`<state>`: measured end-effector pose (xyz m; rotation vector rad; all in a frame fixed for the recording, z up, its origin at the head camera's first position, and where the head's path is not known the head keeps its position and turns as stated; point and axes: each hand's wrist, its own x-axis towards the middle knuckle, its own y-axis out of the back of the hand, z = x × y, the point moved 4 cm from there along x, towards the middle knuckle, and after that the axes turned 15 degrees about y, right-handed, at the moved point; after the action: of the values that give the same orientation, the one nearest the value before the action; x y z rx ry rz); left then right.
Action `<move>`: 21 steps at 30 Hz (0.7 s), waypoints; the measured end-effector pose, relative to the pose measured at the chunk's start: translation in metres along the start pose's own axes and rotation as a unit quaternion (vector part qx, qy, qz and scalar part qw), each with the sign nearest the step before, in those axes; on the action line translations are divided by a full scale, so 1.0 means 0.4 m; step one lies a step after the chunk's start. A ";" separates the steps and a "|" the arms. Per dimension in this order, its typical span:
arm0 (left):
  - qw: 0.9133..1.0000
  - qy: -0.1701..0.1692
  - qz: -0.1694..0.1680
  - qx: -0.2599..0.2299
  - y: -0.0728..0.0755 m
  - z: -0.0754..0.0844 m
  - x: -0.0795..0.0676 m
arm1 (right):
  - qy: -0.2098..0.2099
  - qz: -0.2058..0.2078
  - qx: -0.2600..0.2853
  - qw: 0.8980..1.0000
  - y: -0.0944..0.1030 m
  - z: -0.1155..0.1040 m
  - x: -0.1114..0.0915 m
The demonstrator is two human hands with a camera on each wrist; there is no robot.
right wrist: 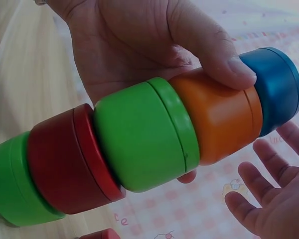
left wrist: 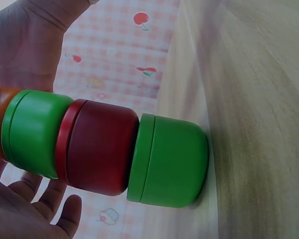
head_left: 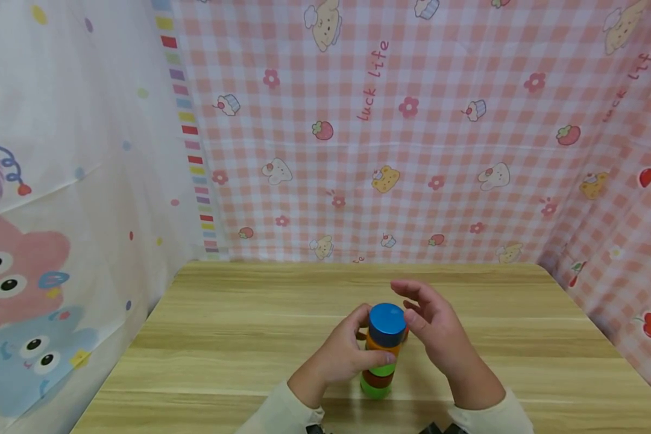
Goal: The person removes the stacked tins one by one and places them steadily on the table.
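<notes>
A column of rounded, lidded jars stands upright on the table: a green jar at the bottom, then a dark red jar, a second green jar, an orange jar and a blue jar on top. My left hand grips the column around the orange jar, its thumb across the front and the other fingers behind. To the right of the blue top, my right hand is held up with loosely spread fingers, its thumb close beside the blue rim. Nothing is held in it.
Behind the column, partly hidden, is a red object. The wood-grain table reaches back to a pink checked cloth; a white cartoon-print cloth hangs along the left side.
</notes>
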<state>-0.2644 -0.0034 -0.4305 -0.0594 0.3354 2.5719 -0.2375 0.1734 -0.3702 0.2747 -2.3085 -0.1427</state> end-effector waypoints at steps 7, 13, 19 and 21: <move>1.000 -0.005 -0.002 -0.007 -0.006 -0.002 -0.001 | 0.002 -0.031 0.005 1.000 -0.006 0.010 -0.003; 1.000 -0.006 -0.005 -0.016 -0.006 -0.003 -0.001 | 0.009 -0.049 -0.005 0.999 -0.011 0.021 -0.007; 1.000 -0.011 -0.009 -0.020 -0.005 -0.005 0.000 | 0.015 -0.056 -0.003 0.998 -0.014 0.023 -0.007; 1.000 -0.013 -0.011 -0.020 -0.005 -0.006 0.001 | 0.016 -0.057 -0.002 0.998 -0.015 0.023 -0.007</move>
<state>-0.2638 -0.0021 -0.4334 -0.0451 0.2719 2.5554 -0.2413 0.1684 -0.3795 0.4036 -2.2615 -0.1994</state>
